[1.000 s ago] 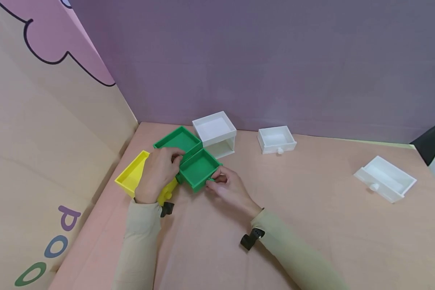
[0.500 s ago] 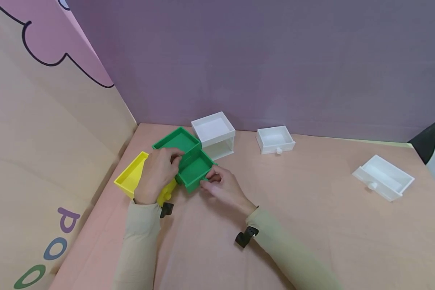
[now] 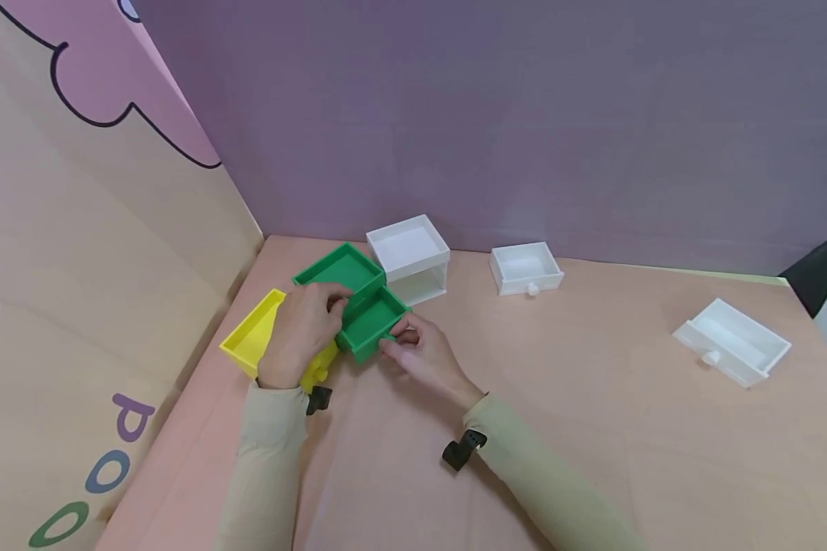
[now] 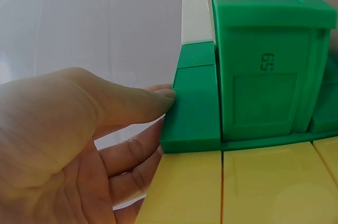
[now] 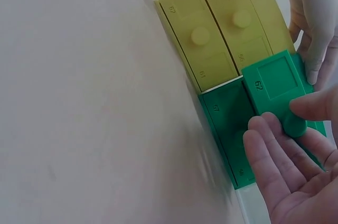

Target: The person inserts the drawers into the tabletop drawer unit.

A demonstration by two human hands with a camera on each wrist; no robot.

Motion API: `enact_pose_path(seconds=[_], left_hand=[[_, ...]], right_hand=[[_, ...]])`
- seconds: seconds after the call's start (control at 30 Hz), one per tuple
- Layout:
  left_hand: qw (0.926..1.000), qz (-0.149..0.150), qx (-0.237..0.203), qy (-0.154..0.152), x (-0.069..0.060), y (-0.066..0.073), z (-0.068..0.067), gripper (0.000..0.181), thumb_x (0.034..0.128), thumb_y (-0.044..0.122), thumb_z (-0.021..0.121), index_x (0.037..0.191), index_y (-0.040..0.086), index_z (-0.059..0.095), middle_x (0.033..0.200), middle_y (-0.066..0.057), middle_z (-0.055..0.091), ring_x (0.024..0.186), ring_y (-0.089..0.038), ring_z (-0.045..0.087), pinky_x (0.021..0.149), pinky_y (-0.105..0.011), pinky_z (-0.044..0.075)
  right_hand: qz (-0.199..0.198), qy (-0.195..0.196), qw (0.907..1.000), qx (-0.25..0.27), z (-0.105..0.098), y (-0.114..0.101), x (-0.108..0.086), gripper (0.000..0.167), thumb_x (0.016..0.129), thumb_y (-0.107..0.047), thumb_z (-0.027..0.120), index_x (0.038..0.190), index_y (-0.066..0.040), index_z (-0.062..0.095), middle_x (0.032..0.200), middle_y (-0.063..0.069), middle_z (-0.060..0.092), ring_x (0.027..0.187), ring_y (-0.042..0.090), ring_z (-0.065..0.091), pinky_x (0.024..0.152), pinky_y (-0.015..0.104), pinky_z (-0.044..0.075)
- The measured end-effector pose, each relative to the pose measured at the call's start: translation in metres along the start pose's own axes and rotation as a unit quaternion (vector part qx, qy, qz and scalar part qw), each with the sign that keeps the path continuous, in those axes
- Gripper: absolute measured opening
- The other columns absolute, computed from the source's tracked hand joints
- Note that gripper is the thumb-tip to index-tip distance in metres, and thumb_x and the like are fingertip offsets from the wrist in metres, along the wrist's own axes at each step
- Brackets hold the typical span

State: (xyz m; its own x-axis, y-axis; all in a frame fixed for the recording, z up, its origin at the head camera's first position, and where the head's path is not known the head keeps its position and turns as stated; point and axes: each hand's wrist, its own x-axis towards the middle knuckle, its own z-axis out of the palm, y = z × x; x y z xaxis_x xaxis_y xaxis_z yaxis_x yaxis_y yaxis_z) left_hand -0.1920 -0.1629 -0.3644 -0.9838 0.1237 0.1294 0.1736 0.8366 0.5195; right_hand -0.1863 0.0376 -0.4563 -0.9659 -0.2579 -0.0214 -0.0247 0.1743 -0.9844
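A green drawer (image 3: pixel 375 317) sticks partway out of the green cabinet (image 3: pixel 348 268). My right hand (image 3: pixel 427 356) pinches the drawer's round knob (image 5: pixel 294 125) between thumb and fingers. On the cabinet's top rim (image 4: pixel 193 102), my left hand (image 3: pixel 302 329) grips with the thumb on one side and fingers behind. Another green drawer front (image 5: pixel 224 123) sits flush beside the pulled-out one. The yellow cabinet (image 3: pixel 251 333) adjoins the green one, both its drawers (image 5: pixel 200 36) pushed in; my left hand and forearm cover part of it.
Against the green cabinet's far side stands a white cabinet (image 3: pixel 410 245) with an open front. One white drawer (image 3: pixel 527 264) lies to its right, another white drawer (image 3: pixel 737 344) near the table's right end. A grey wall (image 3: pixel 496 130) closes the back; a patterned panel (image 3: pixel 96 252) bounds the left.
My right hand has moved left, sliding the green drawer a little further into the green cabinet. Over the last half second it has barely moved. The left hand keeps its place on the rim.
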Motion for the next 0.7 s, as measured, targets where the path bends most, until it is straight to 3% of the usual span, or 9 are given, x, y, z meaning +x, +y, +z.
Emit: enact_pose_path(seconds=[0.1, 0.2, 0.33, 0.4, 0.5, 0.7], left_hand=[[1.0, -0.003, -0.002, 0.001, -0.001, -0.001, 0.0, 0.025, 0.1049, 0.01, 0.065, 0.124, 0.002, 0.078, 0.113, -0.015, 0.08, 0.086, -0.028, 0.068, 0.072, -0.035, 0.057], [1.0, -0.007, -0.004, -0.004, -0.003, -0.002, 0.0, 0.025, 0.1052, 0.011, 0.064, 0.125, 0.003, 0.078, 0.115, -0.014, 0.08, 0.088, -0.027, 0.068, 0.074, -0.035, 0.057], [0.9999, -0.007, -0.005, -0.007, -0.005, -0.002, 0.0, 0.026, 0.1053, 0.012, 0.064, 0.126, 0.003, 0.078, 0.116, -0.014, 0.08, 0.092, -0.028, 0.069, 0.078, -0.037, 0.059], [1.0, -0.007, -0.004, -0.005, -0.006, -0.002, -0.001, 0.026, 0.1049, 0.011, 0.065, 0.125, 0.003, 0.078, 0.115, -0.014, 0.08, 0.091, -0.028, 0.07, 0.078, -0.038, 0.06], [1.0, -0.006, -0.002, 0.0, -0.007, -0.001, -0.002, 0.025, 0.1045, 0.011, 0.065, 0.124, 0.003, 0.078, 0.113, -0.014, 0.08, 0.09, -0.028, 0.07, 0.078, -0.039, 0.06], [1.0, 0.0, 0.0, -0.001, -0.008, -0.001, -0.003, 0.025, 0.1044, 0.011, 0.066, 0.124, 0.003, 0.079, 0.113, -0.014, 0.081, 0.09, -0.028, 0.071, 0.078, -0.039, 0.061]], right_hand=[[-0.009, -0.006, 0.9999, -0.002, 0.001, -0.001, 0.0, 0.015, 0.097, -0.013, 0.073, 0.104, -0.004, 0.064, 0.094, 0.018, 0.079, 0.08, 0.029, 0.073, 0.062, 0.026, 0.052], [-0.038, 0.0, 0.9976, -0.057, 0.0, 0.001, -0.004, 0.017, 0.098, -0.017, 0.076, 0.108, -0.008, 0.066, 0.097, 0.012, 0.08, 0.081, 0.025, 0.076, 0.065, 0.026, 0.056], [-0.092, 0.023, 0.9812, -0.168, -0.004, 0.004, -0.014, 0.019, 0.098, -0.021, 0.078, 0.113, -0.014, 0.071, 0.101, 0.004, 0.08, 0.083, 0.019, 0.077, 0.074, 0.03, 0.062], [-0.115, 0.032, 0.9731, -0.197, -0.005, 0.003, -0.018, 0.019, 0.097, -0.021, 0.079, 0.113, -0.013, 0.072, 0.101, 0.005, 0.08, 0.084, 0.02, 0.078, 0.078, 0.033, 0.063], [-0.135, 0.046, 0.9682, -0.206, -0.004, 0.0, -0.02, 0.016, 0.097, -0.018, 0.078, 0.112, -0.011, 0.074, 0.1, 0.007, 0.081, 0.083, 0.022, 0.079, 0.078, 0.038, 0.064], [-0.137, 0.075, 0.9663, -0.205, 0.002, -0.003, -0.016, 0.016, 0.097, -0.014, 0.079, 0.111, -0.01, 0.077, 0.101, 0.007, 0.082, 0.084, 0.022, 0.08, 0.079, 0.038, 0.065]])
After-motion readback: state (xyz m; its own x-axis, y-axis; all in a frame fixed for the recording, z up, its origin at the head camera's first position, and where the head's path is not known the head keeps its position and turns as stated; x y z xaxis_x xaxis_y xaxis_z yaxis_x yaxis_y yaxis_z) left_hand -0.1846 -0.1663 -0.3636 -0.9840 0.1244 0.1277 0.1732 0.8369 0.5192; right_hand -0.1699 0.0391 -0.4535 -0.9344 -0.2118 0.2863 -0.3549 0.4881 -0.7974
